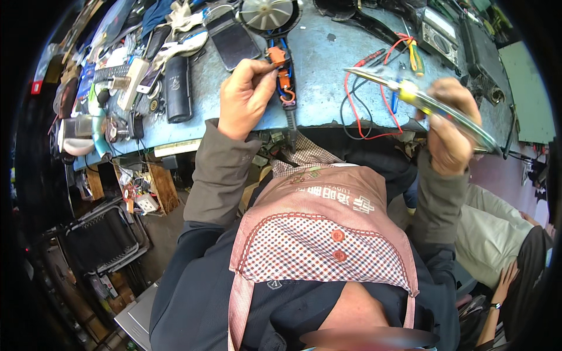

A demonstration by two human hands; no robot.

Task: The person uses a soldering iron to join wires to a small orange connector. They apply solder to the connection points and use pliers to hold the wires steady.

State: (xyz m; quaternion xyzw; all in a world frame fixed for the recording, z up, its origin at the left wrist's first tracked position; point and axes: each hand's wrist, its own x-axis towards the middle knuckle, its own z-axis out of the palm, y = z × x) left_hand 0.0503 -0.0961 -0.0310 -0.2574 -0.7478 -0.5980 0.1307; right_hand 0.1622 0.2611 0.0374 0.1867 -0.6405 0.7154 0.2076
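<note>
Sitting lowest, the floor (164, 231): dull and grey-brown on the left, with a pinkish patch on the right.
Blue tabletop (325, 88): long and worn, with dark spots and scuffs. There is bare room in the middle. The left end has a big, messy heap of small things.
Other person (530, 281): off to the right, in dark clothes, one hand resting on the cloth.
Black chair (99, 240): on the left, with a metal frame.
Pink apron (351, 187): on the worker, with a checked pocket and two red buttons.
Wood boards (163, 182): under the left part of the tabletop, with loose bits near them.
Opened gadget (280, 42): lying on the tabletop in front of the worker. It has a round wheel at the far end, and blue wires in its handle. Its near end pokes past the front edge.
Grey meter (439, 38): at the back right, near a red wire (352, 108).
Black cylinder (178, 88): on the left, beside the heap.
Pointed tool (410, 96): long, blurry, partly yellow, its tip facing left.
Right grip (451, 126): closed around the pointed tool, above the tabletop.
Left grip (249, 96): thumb and finger pinching the orange part.
Screwdriver (416, 58): yellow and green, near the meter.
Orange part (277, 56): in the gadget's handle.
</note>
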